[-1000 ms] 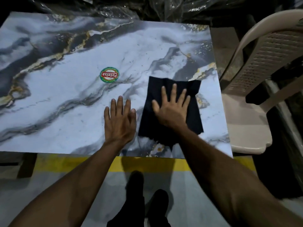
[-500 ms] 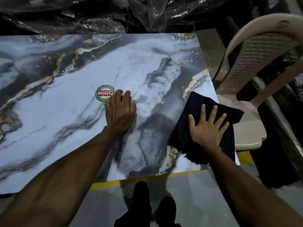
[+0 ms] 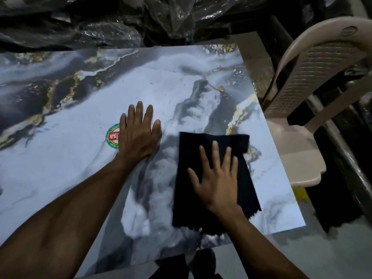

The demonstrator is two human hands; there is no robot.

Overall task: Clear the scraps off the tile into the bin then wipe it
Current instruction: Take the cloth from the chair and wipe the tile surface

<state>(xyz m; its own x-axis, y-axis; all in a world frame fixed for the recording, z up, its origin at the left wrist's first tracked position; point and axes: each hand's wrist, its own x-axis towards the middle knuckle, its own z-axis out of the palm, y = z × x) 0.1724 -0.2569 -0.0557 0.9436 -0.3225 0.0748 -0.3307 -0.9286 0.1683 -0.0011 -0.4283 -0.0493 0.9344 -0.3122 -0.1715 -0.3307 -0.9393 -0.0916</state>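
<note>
A large marble-patterned tile [image 3: 70,158] in white, grey and gold lies flat in front of me. My right hand [image 3: 216,178] presses a dark cloth [image 3: 189,178] flat on the tile's right part, fingers spread. My left hand [image 3: 138,133] rests flat on the tile beside it, fingers straight, partly covering a round green and red sticker [image 3: 111,137]. Small dark specks dot the tile above my left hand. No bin is in view.
A beige plastic chair [image 3: 314,81] stands close to the tile's right edge. Crumpled clear plastic sheeting [image 3: 120,23] lies behind the far edge. My feet [image 3: 203,262] show on the grey floor below the near edge, near a yellow floor line [image 3: 301,193].
My right hand slid the cloth from the tile's right edge back left onto the tile. My left hand shifted left over the sticker.
</note>
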